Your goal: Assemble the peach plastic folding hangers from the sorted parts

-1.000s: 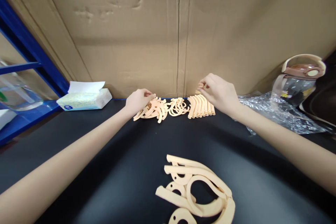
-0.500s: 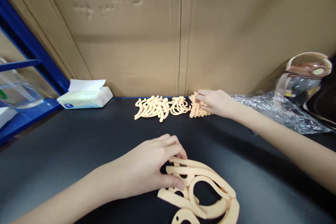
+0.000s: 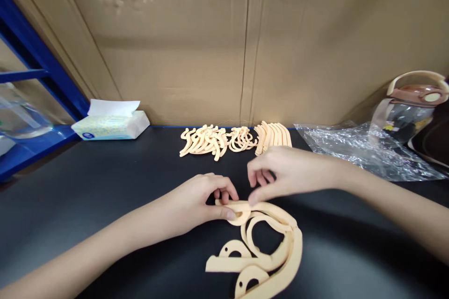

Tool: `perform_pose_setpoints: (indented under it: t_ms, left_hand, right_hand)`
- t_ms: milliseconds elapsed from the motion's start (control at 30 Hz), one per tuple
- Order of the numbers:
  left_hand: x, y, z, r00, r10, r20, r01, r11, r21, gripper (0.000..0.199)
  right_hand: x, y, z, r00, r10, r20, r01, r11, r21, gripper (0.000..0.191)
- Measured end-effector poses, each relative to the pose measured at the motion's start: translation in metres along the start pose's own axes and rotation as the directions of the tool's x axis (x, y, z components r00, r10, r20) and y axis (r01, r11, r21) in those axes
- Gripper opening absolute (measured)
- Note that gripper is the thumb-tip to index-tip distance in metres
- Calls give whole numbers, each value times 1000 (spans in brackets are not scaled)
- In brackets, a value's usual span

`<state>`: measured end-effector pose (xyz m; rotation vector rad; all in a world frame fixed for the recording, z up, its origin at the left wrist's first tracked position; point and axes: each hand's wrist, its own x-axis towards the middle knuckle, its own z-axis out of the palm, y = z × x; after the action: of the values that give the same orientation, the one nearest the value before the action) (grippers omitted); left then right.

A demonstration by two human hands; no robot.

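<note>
My left hand (image 3: pixel 210 201) pinches the end of a cream plastic hanger arm (image 3: pixel 268 208) between thumb and fingers, at the near middle of the black table. My right hand (image 3: pixel 271 175) hovers just above that arm, thumb and index finger apart, with nothing visible between them. Its thumb tip is very close to the arm; contact is hard to tell. Below lie further hanger arms (image 3: pixel 293 254), curved and nested together, with a ring-like curved piece (image 3: pixel 250 236) inside them. Two hooked ends with small holes (image 3: pixel 229 247) point left.
At the back of the black table (image 3: pixel 147 173) lie a hook pile (image 3: pixel 206 140), smaller curved pieces (image 3: pixel 241 139) and a row of arms (image 3: pixel 275 135). A tissue pack (image 3: pixel 110 124) stands back left; clear plastic wrap (image 3: pixel 354 149) and a bottle (image 3: pixel 409 112) sit right. Cardboard (image 3: pixel 175 56) rises behind.
My right hand has come back from the row of arms toward my left hand. My left hand has shifted slightly, lifting an arm end, and the nested pieces have moved left.
</note>
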<state>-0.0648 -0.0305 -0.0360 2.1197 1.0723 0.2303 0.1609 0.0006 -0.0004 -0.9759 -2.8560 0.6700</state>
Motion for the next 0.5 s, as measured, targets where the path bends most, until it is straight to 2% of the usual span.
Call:
perform_pose_setpoints:
  t_ms: [67, 167, 333, 433, 500]
  left_hand:
    - [0, -1, -1, 999, 34, -18, -33, 999, 35, 15]
    - [-1, -2, 0, 995, 79, -60, -74, 994, 86, 15]
    - [-2, -3, -1, 993, 93, -70, -80, 983, 166, 30]
    - [-2, -4, -2, 991, 109, -83, -89, 973, 212, 26]
    - [-2, -3, -3, 988, 113, -103, -94, 980, 173, 25]
  right_hand:
    - [-1, -11, 7, 998, 6, 57, -6, 1000, -8, 31]
    - [-2, -16, 13, 997, 19, 79, -17, 999, -33, 18]
    - [0, -10, 16, 999, 15, 39, -12, 998, -66, 11]
    - [1, -10, 19, 1000, 8, 19, -6, 994, -107, 7]
    - [2, -11, 20, 1000, 10, -1, -10, 997, -73, 7]
